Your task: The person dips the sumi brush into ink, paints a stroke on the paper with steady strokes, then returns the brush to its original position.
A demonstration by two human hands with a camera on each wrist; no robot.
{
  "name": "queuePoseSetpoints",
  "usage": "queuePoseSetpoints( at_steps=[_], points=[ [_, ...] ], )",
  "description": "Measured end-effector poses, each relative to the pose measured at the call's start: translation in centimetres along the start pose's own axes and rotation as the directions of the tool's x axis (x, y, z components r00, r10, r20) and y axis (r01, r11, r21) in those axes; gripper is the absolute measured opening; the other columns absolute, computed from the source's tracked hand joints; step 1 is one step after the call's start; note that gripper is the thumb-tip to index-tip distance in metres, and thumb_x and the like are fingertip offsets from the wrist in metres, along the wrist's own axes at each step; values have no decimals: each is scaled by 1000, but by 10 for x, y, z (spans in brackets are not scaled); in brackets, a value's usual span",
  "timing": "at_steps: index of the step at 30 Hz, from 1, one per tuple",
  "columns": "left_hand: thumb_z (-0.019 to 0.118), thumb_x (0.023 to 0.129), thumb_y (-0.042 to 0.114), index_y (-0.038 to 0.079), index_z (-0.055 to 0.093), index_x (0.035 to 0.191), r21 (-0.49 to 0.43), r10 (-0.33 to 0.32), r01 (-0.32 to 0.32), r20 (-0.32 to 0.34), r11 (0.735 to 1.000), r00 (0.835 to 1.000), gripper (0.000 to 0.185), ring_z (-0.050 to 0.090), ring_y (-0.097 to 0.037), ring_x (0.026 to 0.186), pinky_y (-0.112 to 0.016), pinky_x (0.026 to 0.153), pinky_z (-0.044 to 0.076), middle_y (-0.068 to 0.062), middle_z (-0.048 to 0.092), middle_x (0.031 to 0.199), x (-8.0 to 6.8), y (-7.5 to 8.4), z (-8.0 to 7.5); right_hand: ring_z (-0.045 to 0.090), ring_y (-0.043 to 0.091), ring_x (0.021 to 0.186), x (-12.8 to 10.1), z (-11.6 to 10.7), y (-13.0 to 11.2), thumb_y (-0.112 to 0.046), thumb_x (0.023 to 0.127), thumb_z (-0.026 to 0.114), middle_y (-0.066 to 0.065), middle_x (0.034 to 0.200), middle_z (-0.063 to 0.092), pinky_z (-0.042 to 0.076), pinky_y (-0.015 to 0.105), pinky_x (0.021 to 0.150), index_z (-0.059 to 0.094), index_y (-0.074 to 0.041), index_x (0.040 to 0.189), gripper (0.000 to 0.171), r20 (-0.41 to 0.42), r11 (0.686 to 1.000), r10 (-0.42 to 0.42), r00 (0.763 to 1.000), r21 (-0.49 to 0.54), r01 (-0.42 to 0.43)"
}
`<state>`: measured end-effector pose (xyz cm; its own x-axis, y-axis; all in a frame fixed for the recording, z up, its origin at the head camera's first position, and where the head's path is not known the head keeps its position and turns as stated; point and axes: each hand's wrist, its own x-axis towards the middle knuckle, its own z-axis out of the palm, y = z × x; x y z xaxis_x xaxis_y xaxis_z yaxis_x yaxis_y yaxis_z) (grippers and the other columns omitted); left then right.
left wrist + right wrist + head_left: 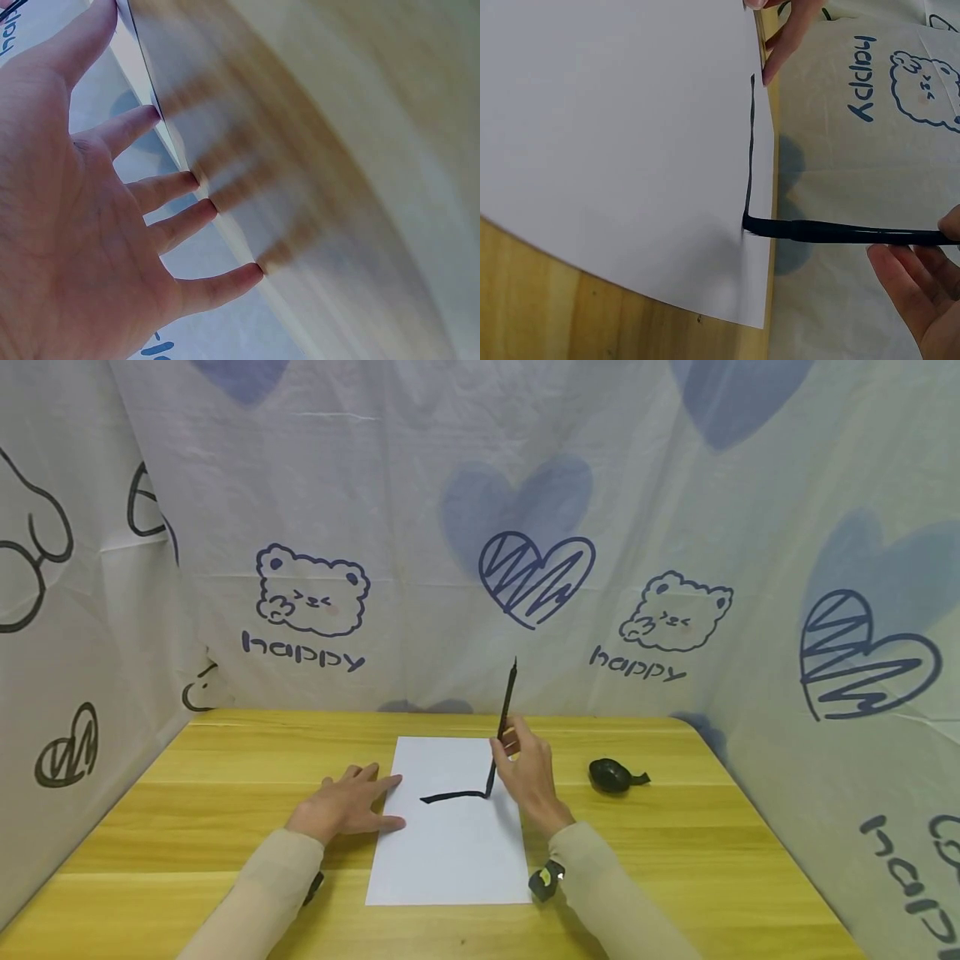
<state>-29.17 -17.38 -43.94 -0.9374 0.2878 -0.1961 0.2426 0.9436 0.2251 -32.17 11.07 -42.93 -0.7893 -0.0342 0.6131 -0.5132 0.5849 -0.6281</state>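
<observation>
Black ink runs in one thick, nearly level stroke [452, 796] across the upper middle of a white rectangular sheet of paper [450, 852], which lies flat on a pale yellow wooden table [187, 810]. At the right end of that stroke stands the tip of a slim black writing brush [502, 727], its shaft rising almost upright with a slight lean away from the person. The right hand [528, 777] pinches the brush shaft partway up between thumb and curled fingers, just right of the stroke's end and over the sheet's right edge. In the right wrist view the brush [840, 233] meets the paper [615, 135] at the end of the dark line [750, 150], and the bristles look wet and dark where they touch.

The left hand [348, 806] lies flat with straight, spread fingers, pressing on the sheet's left edge, level with the stroke; its fingertips reach onto the paper and the palm rests on the wood. The left wrist view shows those fingers [180, 187] extended, their tips touching down near the paper's edge, though the surface there is blurred.

Right of the sheet, well apart from it, a small dark rounded object with a short tail-like end [615, 775] sits on the table. Behind the table hangs a white cloth backdrop printed with blue hearts, bears and the word "happy" [311, 602].
</observation>
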Motion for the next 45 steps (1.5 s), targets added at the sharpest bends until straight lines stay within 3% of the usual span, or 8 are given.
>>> queuePoseSetpoints(
  at_steps=[27,36,39,45],
  points=[
    [68,88,65,20,45,157,-3,10,-10,1,1000,1000,85,32,-51,150,-83,114,21,-24,35,165,1,-2,1,71,23,72,1,0,2,-10,94,73,9,81,75,57,28,61,66,-8,104,12,-16,1000,-12,1000,13,13],
    [68,88,65,20,45,157,-1,11,-11,3,1000,1000,86,31,-51,151,-84,114,22,-24,34,165,0,-1,0,71,23,73,1,-2,-1,-10,94,72,9,81,76,60,32,63,65,-8,105,12,-7,1000,-12,1000,16,12],
    [68,88,65,19,46,156,5,14,-14,-2,1000,1000,85,32,-52,150,-84,113,22,-25,35,164,0,-1,0,71,24,72,1,-2,-1,-10,94,72,10,81,76,62,40,64,65,-7,105,13,-9,1000,-14,1000,21,14],
    [68,88,65,19,46,156,3,16,-16,-2,1000,1000,85,32,-52,150,-84,113,22,-25,35,164,-1,0,-1,72,24,71,2,-4,-1,-10,94,72,10,80,76,59,31,62,66,-7,105,13,-12,1000,-15,1000,16,16]
  ],
)
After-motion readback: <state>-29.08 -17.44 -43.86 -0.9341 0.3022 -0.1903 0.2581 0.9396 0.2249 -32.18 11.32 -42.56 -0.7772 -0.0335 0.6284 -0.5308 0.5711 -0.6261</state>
